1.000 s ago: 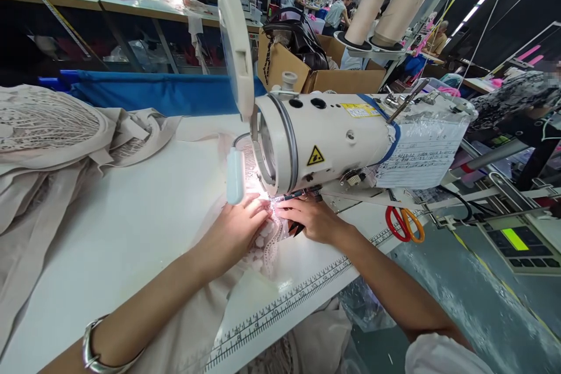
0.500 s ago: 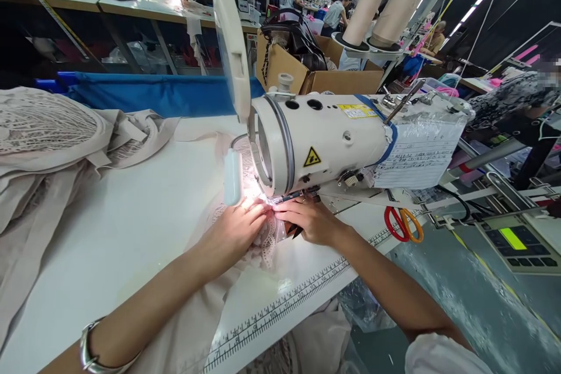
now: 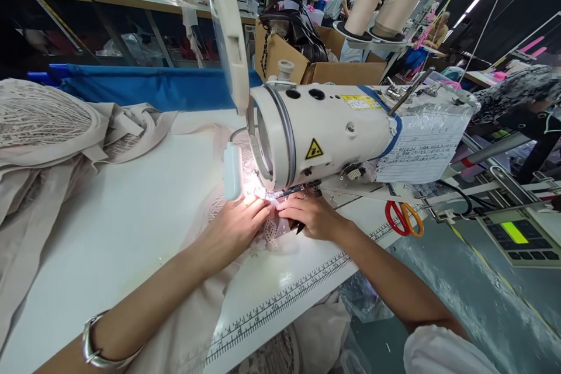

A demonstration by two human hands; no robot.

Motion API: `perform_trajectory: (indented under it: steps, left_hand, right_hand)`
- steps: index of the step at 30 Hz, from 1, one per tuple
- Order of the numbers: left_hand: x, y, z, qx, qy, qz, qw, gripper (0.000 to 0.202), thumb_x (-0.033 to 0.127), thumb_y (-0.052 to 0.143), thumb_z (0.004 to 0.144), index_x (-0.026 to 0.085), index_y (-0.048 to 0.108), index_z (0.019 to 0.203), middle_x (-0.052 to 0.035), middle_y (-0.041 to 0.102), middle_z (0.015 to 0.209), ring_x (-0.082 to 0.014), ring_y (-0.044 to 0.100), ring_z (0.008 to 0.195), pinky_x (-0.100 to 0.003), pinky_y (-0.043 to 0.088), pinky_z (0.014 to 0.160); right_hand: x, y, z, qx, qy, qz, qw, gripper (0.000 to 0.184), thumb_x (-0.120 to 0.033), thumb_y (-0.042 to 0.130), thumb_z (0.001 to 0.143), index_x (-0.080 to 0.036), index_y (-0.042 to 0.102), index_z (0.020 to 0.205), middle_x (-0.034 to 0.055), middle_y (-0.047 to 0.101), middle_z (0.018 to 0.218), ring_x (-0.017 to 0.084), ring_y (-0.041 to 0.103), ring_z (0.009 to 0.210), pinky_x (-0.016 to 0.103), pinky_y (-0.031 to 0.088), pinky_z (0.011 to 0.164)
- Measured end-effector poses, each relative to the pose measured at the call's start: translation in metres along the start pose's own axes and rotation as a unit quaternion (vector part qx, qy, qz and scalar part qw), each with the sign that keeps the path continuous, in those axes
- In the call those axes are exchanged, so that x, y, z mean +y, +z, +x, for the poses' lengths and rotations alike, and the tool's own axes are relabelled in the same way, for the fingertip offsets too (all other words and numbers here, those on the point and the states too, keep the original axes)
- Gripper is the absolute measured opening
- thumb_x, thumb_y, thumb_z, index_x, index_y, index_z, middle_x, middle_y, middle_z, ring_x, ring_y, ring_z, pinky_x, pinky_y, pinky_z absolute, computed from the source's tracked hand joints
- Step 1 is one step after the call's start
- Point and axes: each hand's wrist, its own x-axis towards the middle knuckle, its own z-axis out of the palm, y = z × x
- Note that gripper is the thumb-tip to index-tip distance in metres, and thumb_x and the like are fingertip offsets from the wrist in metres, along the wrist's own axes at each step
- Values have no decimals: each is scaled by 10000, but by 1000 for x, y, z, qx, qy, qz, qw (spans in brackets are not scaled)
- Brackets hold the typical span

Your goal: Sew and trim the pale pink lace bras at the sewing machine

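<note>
Pale pink lace fabric (image 3: 270, 232) lies under the head of a white sewing machine (image 3: 326, 128), lit brightly at the needle area. My left hand (image 3: 239, 223) is on the lace, its fingers bent together and gripping it just in front of the needle area. Close beside it, my right hand (image 3: 313, 213) pinches the lace edge from the right. A dark pointed tool (image 3: 300, 227) pokes out below my right palm; its kind is mostly hidden. The needle and presser foot are lost in glare and behind my fingers.
A pile of beige lace garments (image 3: 48, 123) lies at the left of the table. Red- and orange-handled scissors (image 3: 404, 219) hang at the right, near a control panel (image 3: 515, 234). Behind the machine stand a cardboard box (image 3: 346, 73) and thread cones (image 3: 366, 3). People sit farther back.
The view has shifted slightly. Both hands stay at the needle area, and the lace in front of them shows a little less, drawn slightly toward the machine.
</note>
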Motion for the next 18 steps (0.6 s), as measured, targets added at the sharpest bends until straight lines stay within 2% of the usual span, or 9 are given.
perform_trajectory:
  steps: [2, 7, 10, 12, 15, 18]
  left_hand:
    - [0, -1, 0, -6, -11, 6, 1000, 283, 87, 409, 978, 187, 626, 1129, -86, 682, 1056, -234, 595, 894, -417, 397, 820]
    - [1, -1, 0, 9, -8, 27, 1000, 266, 81, 399, 981, 153, 633, 1084, -117, 679, 1143, -273, 583, 1015, -425, 376, 859]
    - [2, -1, -1, 15, 15, 36, 999, 308, 47, 351, 978, 139, 637, 1044, -110, 699, 1067, -262, 605, 967, -429, 364, 860]
    - [3, -2, -1, 16, 7, 31, 999, 304, 52, 367, 973, 150, 641, 1062, -101, 703, 1037, -266, 616, 982, -427, 364, 853]
    - [4, -3, 1, 13, -11, 33, 999, 250, 134, 426, 989, 158, 640, 1118, -105, 703, 1069, -292, 613, 1044, -439, 382, 848]
    - [6, -1, 2, 15, -32, 50, 998, 243, 225, 464, 998, 131, 633, 1145, -140, 695, 1151, -325, 605, 1095, -441, 417, 791]
  right_hand:
    - [0, 1, 0, -1, 0, 2, 1000, 367, 16, 471, 842, -184, 673, 1074, 61, 749, 1116, 223, 631, 1095, 377, 522, 906]
    - [1, 2, 0, -6, 13, 19, 1000, 441, 30, 421, 842, -166, 653, 1161, 76, 722, 1211, 221, 628, 1144, 390, 529, 962]
    - [2, 2, 0, -9, 10, 15, 1000, 435, 29, 414, 860, -152, 650, 1177, 88, 721, 1208, 221, 627, 1154, 382, 535, 964]
    - [1, 2, 0, -1, 4, 11, 1000, 388, 17, 442, 865, -153, 667, 1132, 84, 738, 1155, 228, 633, 1126, 377, 543, 941]
    - [0, 2, 0, 5, 3, 4, 1000, 333, -2, 466, 870, -168, 683, 1061, 75, 751, 1099, 235, 636, 1089, 383, 539, 920]
    - [-1, 1, 1, -7, 13, 5, 1000, 385, 25, 451, 852, -174, 671, 1096, 81, 731, 1171, 228, 630, 1117, 385, 523, 944]
